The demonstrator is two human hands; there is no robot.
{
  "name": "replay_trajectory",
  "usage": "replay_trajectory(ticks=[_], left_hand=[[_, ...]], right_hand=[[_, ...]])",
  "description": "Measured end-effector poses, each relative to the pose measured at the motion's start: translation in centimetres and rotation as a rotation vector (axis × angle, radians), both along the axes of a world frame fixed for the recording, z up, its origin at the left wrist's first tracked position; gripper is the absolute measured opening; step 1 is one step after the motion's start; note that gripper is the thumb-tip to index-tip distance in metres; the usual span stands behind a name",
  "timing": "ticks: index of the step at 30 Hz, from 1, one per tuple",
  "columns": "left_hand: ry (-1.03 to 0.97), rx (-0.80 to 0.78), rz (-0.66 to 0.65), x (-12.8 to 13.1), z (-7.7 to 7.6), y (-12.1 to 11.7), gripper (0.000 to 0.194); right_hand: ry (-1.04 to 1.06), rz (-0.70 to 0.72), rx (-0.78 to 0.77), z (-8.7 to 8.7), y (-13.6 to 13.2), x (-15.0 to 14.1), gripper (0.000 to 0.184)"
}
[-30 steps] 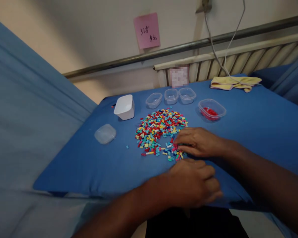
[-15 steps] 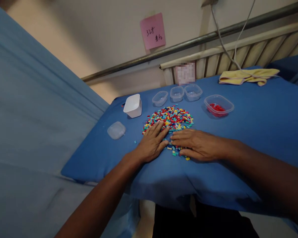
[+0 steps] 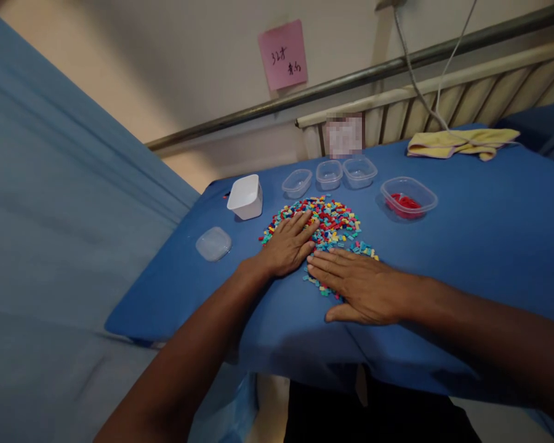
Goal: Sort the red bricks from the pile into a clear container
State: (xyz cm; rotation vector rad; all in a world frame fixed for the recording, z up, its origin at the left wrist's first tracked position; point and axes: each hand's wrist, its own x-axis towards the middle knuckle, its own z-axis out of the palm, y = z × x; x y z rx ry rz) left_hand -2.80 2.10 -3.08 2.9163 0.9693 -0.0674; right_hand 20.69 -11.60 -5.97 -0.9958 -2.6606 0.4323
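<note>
A spread of small multicoloured plastic pieces [image 3: 335, 221], red, blue, teal and yellow, lies on the blue-covered table [image 3: 471, 246]. My left hand [image 3: 292, 243] rests flat over the left part of the spread, fingers stretched out and pointing away from me. Palm down, my right hand [image 3: 357, 283] lies across the near pieces with its fingers pointing left and its thumb apart. The right fingertips are close to the left thumb. Some pieces show around both hands; those under the palms are hidden.
A clear tub [image 3: 409, 198] at the right holds red pieces. Clear tubs [image 3: 297, 183] stand in a row at the back, beside a white container [image 3: 245, 197]. A clear lid [image 3: 213, 244] lies at the left. A yellow cloth [image 3: 461, 143] and a cable [image 3: 410, 67] are back right.
My left hand has slid forward over the spread. My right hand has moved slightly toward me, its thumb spreading out, and more pieces show beyond its fingers.
</note>
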Motion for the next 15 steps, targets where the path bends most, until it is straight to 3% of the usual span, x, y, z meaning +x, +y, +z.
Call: replay_trajectory(ticks=[4, 8, 11, 15], left_hand=[[-0.051, 0.003, -0.011, -1.9, 0.3, -0.4, 0.067], [-0.201, 0.041, 0.12, -3.5, 1.0, -1.0, 0.07], [-0.288, 0.042, 0.139, -4.0, 1.6, -2.7, 0.068], [-0.315, -0.002, -0.004, -3.6, 2.0, -7.3, 0.059]], right_hand=[[0.023, 0.06, 0.017, 0.1, -0.1, -2.4, 0.102], [0.042, 0.123, 0.029, 0.9, 0.6, -3.5, 0.095], [0.078, 0.031, 0.047, 1.9, 1.5, -0.9, 0.084], [0.168, -0.101, 0.122, 2.5, 3.0, 5.2, 0.049]])
